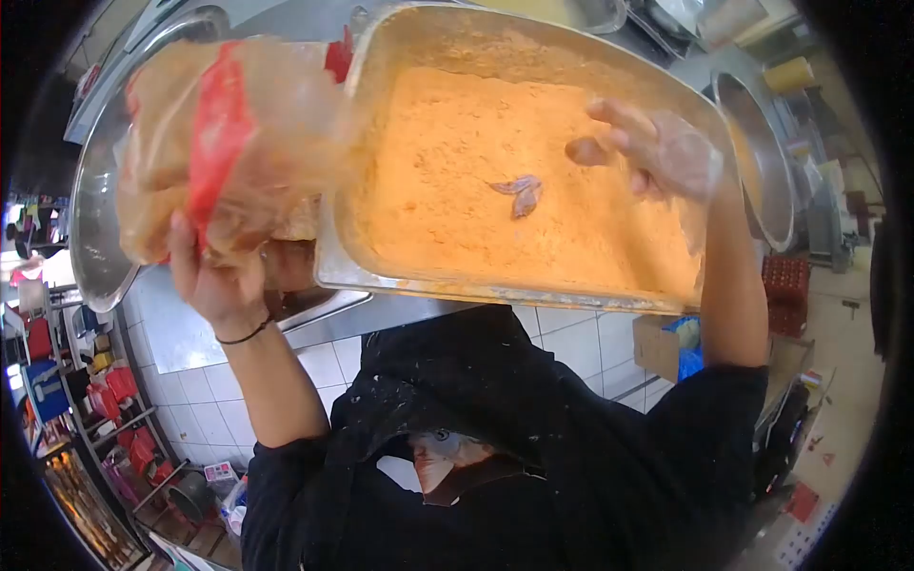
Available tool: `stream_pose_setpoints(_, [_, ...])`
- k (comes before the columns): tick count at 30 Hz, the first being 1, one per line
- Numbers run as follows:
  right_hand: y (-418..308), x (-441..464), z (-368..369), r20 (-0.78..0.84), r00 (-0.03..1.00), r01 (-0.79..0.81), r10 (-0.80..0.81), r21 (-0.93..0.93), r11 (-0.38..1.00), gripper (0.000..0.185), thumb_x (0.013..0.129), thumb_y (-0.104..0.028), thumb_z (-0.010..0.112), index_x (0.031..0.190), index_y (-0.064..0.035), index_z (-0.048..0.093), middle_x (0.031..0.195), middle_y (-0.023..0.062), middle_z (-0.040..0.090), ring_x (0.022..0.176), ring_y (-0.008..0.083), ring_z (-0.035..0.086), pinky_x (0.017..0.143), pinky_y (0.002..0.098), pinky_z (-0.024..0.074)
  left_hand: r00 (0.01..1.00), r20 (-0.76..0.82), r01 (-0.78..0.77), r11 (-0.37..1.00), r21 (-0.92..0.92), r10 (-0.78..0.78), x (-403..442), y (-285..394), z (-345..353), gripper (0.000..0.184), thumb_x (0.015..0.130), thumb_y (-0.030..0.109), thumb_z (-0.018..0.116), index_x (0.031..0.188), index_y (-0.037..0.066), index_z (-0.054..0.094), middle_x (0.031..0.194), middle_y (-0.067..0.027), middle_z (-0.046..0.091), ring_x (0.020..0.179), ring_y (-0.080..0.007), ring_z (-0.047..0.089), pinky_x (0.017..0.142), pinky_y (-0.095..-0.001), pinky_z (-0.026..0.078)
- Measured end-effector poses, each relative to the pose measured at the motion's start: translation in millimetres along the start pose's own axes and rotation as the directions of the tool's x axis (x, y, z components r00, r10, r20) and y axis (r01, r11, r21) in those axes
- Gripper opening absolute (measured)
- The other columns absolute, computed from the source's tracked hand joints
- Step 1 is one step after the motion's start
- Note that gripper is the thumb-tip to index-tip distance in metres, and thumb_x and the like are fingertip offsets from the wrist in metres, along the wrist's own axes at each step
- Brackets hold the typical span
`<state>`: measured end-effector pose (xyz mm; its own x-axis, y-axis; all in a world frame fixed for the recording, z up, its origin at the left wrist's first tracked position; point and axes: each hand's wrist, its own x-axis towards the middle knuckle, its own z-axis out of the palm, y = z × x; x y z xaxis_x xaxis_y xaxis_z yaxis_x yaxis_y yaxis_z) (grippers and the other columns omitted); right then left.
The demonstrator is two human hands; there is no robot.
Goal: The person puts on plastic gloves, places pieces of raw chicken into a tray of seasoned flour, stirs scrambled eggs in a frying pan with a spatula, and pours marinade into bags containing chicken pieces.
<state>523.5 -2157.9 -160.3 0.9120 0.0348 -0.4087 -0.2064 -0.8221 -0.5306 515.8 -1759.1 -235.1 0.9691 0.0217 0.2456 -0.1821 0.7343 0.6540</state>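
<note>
1. Clothing (609,466): black, worn by the person, with short sleeves and pale specks across the front.
2. Left hand (221,285): closed on the lower part of a plastic bag (157,162), thumb on the near side. A dark wristband (246,332) sits on this wrist.
3. The bag is clear with a broad red band, bulky, and filled with orange-brown contents; it is held up at the left end of the tray, partly overlapping that end from this view. Blur prevents closer identification of the contents.
4. Right hand (666,157): open, fingers loosely spread above the right half of the tray, blurred. A small brownish piece (587,151) appears at the fingertips; whether it touches them cannot be told.
5. Metal tray (333,257): deep, rectangular with rounded corners, holding a broad layer of orange powder (457,228). Powder also clings to its inner walls.
6. One pinkish-purple piece of food (522,195), forked in outline, lies on the powder near the middle of the tray.
7. Large metal bowl (92,243): at left, partly hidden by the bag. A second metal bowl (786,214) stands just beyond the tray's right end.
8. Metal counter (190,333): visible beneath the tray's left side.
9. White floor tiles (576,341), a cardboard box (657,348) with blue plastic (690,362) at right, and shelving (105,447) with red goods at far left are noted.
</note>
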Motion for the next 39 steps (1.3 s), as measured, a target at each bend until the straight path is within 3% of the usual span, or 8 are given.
stream_pose_setpoints(4, [35,25,-4,-0.089,0.996,-0.010,-0.007,-0.191,0.982,0.065,0.076,-0.066,0.039,0.081,-0.0051,0.063,0.055,0.0073,0.045,0.051,0.0173,0.051,0.052,0.0322,0.0421,0.946,0.321,0.104,0.980,-0.171,-0.044,1,5,-14,0.043,0.088,0.025,0.038,0.123,0.000,0.040,0.121,-0.0121,0.047,0.111,-0.0226,0.045,0.096,-0.0425,0.030])
stream_pose_setpoints(14, [42,34,-5,-0.219,0.975,-0.146,0.042,-0.487,0.861,0.056,0.083,-0.050,0.043,0.080,0.0041,0.057,0.060,0.0156,0.052,0.056,0.0238,0.054,0.057,0.0354,0.0412,0.984,0.176,0.038,0.954,-0.296,0.016,-6,10,-14,0.042,0.087,0.024,0.041,0.120,0.000,0.043,0.124,-0.0144,0.044,0.118,-0.0274,0.037,0.100,-0.0484,0.024])
stream_pose_setpoints(17, [3,20,-5,-0.329,0.931,0.068,-0.159,-0.270,0.961,0.029,0.087,-0.027,0.048,0.102,-0.0042,0.058,0.083,0.0082,0.060,0.067,0.0151,0.055,0.064,0.0290,0.0469,0.987,0.159,0.021,0.970,-0.241,0.018,-6,11,-1,0.040,0.087,0.025,0.040,0.118,0.000,0.044,0.121,-0.0138,0.046,0.114,-0.0276,0.043,0.098,-0.0471,0.028])
stream_pose_setpoints(19, [-37,8,10,-0.405,0.575,0.788,-0.711,0.040,0.615,0.028,0.084,-0.027,0.052,0.091,-0.0014,0.059,0.086,0.0096,0.063,0.082,0.0135,0.060,0.071,0.0259,0.0474,0.983,0.178,-0.028,0.995,-0.093,0.044,-2,15,-6,0.037,0.086,0.021,0.042,0.117,0.000,0.045,0.118,-0.0135,0.048,0.109,-0.0266,0.047,0.095,-0.0444,0.033])
stream_pose_setpoints(23, [-132,16,7,0.253,0.454,0.889,-0.854,-0.067,0.453,0.036,0.083,-0.025,0.055,0.116,-0.0099,0.050,0.107,0.0111,0.055,0.095,0.0172,0.054,0.089,0.0334,0.0391,0.933,-0.012,-0.324,0.855,0.405,0.359,13,9,47,0.034,0.085,0.015,0.045,0.116,0.000,0.046,0.112,-0.0148,0.053,0.104,-0.0251,0.051,0.091,-0.0432,0.039])
stream_pose_setpoints(26, [-147,-3,34,-0.087,0.324,0.942,-0.942,0.121,0.313,0.027,0.086,-0.029,0.047,0.102,-0.0104,0.058,0.100,0.0121,0.058,0.091,0.0183,0.056,0.085,0.0321,0.0403,0.896,0.187,-0.432,0.692,0.578,0.403,30,20,68,0.034,0.082,0.004,0.049,0.116,-0.001,0.045,0.110,-0.0148,0.053,0.102,-0.0234,0.052,0.086,-0.0393,0.044])
stream_pose_setpoints(31, [-143,14,62,-0.283,0.501,0.717,-0.817,0.665,0.209,0.029,0.076,-0.018,0.065,0.100,-0.0041,0.056,0.092,0.0050,0.062,0.085,0.0113,0.058,0.079,0.0261,0.0465,0.847,0.296,-0.521,0.576,0.630,0.442,43,-8,82,0.033,0.082,0.000,0.050,0.115,-0.001,0.043,0.111,-0.0114,0.052,0.101,-0.0210,0.052,0.086,-0.0369,0.044])
stream_pose_setpoints(39, [-152,21,85,-0.429,0.517,0.856,-0.741,0.285,0.432,0.035,0.073,-0.017,0.066,0.102,-0.0019,0.054,0.094,0.0068,0.061,0.083,0.0156,0.059,0.076,0.0260,0.0468,0.869,0.076,-0.442,0.700,0.560,0.488,50,-31,117,0.028,0.080,0.003,0.058,0.104,-0.002,0.045,0.098,-0.0079,0.056,0.090,-0.0130,0.053,0.078,-0.0266,0.043])
